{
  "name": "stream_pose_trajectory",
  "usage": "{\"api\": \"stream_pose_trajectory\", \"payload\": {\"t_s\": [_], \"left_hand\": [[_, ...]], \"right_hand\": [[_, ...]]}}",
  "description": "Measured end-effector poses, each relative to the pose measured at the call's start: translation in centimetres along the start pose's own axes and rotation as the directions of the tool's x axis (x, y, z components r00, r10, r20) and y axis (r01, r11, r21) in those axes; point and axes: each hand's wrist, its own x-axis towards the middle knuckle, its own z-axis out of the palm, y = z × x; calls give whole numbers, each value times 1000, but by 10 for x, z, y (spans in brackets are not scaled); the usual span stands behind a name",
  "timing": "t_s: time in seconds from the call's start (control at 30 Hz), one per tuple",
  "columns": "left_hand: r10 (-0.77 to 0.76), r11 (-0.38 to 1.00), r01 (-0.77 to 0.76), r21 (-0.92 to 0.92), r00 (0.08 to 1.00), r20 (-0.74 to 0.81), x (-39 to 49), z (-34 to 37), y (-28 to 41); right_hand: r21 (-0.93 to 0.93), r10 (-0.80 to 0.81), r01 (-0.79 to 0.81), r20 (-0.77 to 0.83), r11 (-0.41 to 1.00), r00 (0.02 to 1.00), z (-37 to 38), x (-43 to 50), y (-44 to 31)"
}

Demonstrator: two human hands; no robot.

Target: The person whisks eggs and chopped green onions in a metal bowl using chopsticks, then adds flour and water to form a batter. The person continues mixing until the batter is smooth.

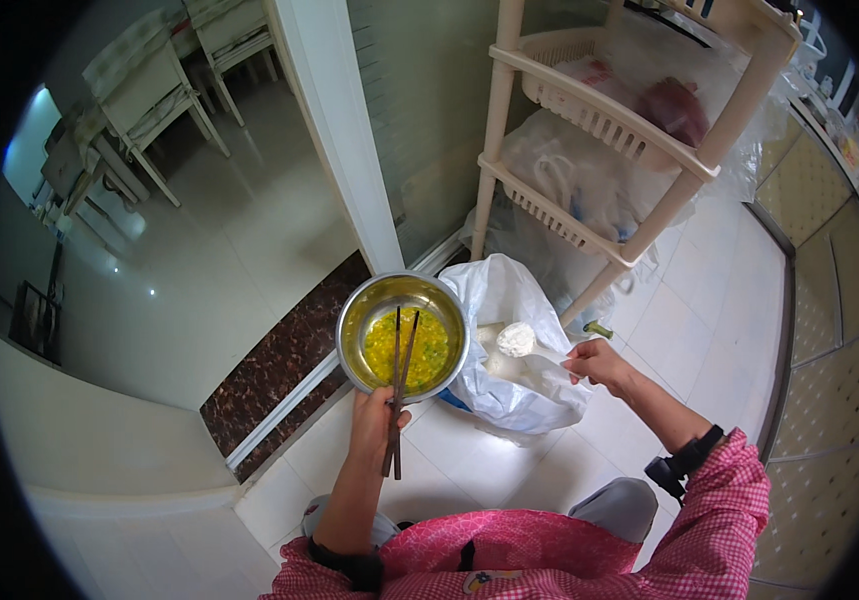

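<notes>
My left hand [378, 415] grips the near rim of a stainless steel bowl [350, 330] and a pair of dark chopsticks [397, 420], whose tips rest over the bowl. Inside lies a yellow beaten-egg-like mixture [429, 349] with green bits. In my right hand [600, 363] is the handle of a pale spoon [549, 355], heaped with white powder [517, 340] that looks like flour. The spoon is above an open white woven plastic sack [527, 401], just right of the bowl. More white powder [503, 365] lies in the sack.
Behind the sack stands a beige plastic shelf rack [564, 217] loaded with plastic bags [549, 157]. A white door frame [354, 135] and a dark marble threshold [287, 360] are at the left, chairs [151, 97] beyond. Cabinets [819, 300] line the right. A green vegetable end [598, 329] lies near the rack.
</notes>
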Motion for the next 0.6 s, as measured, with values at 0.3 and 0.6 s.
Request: {"api": "stream_pose_trajectory", "payload": {"t_s": [0.3,0.6], "left_hand": [[-47,998,48,37,999,-27,-1,2,-1],[-84,995,84,45,996,-4,1,1,-4]], "right_hand": [[47,-124,126,-39,991,992,-18,-76,-95],[74,-247,245,22,967,969,38,-75,-132]]}}
